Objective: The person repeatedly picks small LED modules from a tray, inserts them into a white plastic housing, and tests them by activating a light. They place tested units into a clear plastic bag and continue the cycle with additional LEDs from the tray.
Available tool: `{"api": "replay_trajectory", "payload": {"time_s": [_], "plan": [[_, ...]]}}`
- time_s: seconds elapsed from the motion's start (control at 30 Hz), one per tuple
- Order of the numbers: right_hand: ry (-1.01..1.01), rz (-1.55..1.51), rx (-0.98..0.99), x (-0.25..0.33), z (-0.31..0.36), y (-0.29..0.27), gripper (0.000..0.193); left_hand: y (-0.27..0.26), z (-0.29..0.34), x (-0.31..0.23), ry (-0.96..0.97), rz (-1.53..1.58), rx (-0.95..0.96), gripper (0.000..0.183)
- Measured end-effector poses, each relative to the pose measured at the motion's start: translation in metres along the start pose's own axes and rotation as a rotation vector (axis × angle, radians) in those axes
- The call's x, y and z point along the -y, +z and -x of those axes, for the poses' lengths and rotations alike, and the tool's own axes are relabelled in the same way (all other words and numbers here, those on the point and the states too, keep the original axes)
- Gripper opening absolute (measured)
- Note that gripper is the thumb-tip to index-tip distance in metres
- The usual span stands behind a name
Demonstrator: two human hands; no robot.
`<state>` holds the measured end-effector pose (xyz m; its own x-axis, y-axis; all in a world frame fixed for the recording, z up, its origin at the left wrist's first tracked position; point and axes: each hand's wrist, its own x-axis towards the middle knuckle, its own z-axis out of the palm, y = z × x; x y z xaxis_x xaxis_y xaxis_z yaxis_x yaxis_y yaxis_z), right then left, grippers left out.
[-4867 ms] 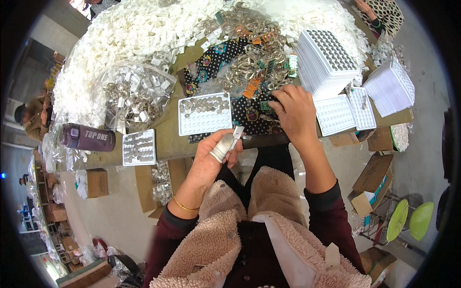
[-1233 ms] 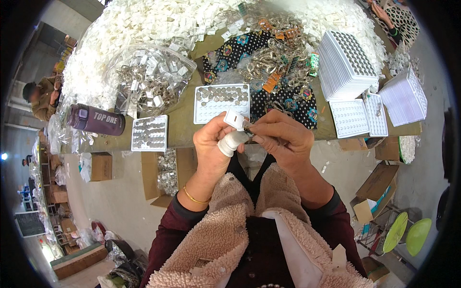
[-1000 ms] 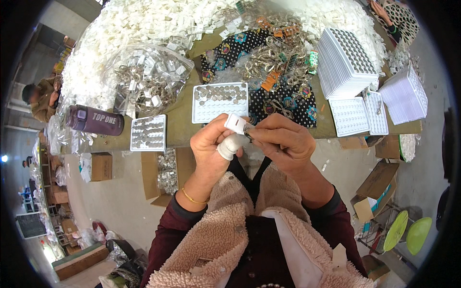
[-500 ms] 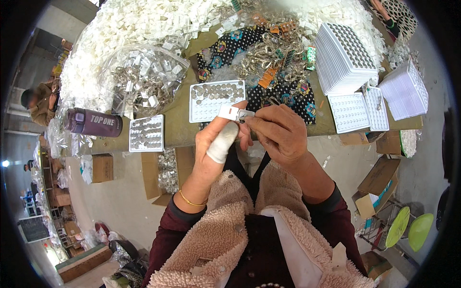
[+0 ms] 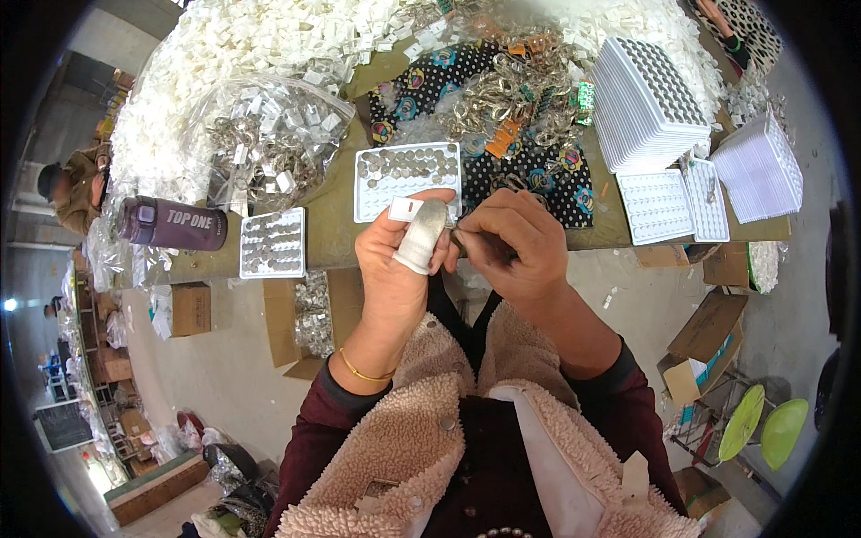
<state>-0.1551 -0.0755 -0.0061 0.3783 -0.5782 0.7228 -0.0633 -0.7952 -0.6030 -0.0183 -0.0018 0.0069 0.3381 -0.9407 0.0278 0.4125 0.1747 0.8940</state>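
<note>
Because a thumb cover (image 5: 420, 242) may dull our feel, in the head view we judge the white tag (image 5: 404, 209) could slip if the left hand (image 5: 388, 262) eases its pinch. The tag lies between that thumb and fingers, left of the right hand (image 5: 520, 238), whose fingertips press together; we cannot tell on what.

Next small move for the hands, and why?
Probably a slight right hand adjustment at the small shiny part: the left hand has the white plastic piece pinned under its covered thumb, and the right fingertips sit close at that end. Whether they grip it is unclear.
</note>
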Motion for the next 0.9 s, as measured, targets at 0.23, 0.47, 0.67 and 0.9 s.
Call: {"api": "replay_trajectory", "payload": {"time_s": [0.23,0.47,0.67,0.9], "plan": [[0.491,-0.5,0.087,0.007,0.003,-0.011,0.011,0.0,0.0,-0.001,-0.133,0.099,0.019,0.023],[0.516,-0.476,0.104,0.003,0.003,-0.013,0.007,-0.005,0.002,0.01,0.182,-0.451,-0.016,0.022],[0.643,-0.534,0.091,0.006,0.004,-0.011,0.004,-0.005,0.003,0.012,0.351,-0.614,-0.046,0.022],[0.782,-0.871,0.116,-0.004,0.009,-0.008,0.013,-0.006,0.007,0.009,0.12,-0.229,0.011,0.023]]}}
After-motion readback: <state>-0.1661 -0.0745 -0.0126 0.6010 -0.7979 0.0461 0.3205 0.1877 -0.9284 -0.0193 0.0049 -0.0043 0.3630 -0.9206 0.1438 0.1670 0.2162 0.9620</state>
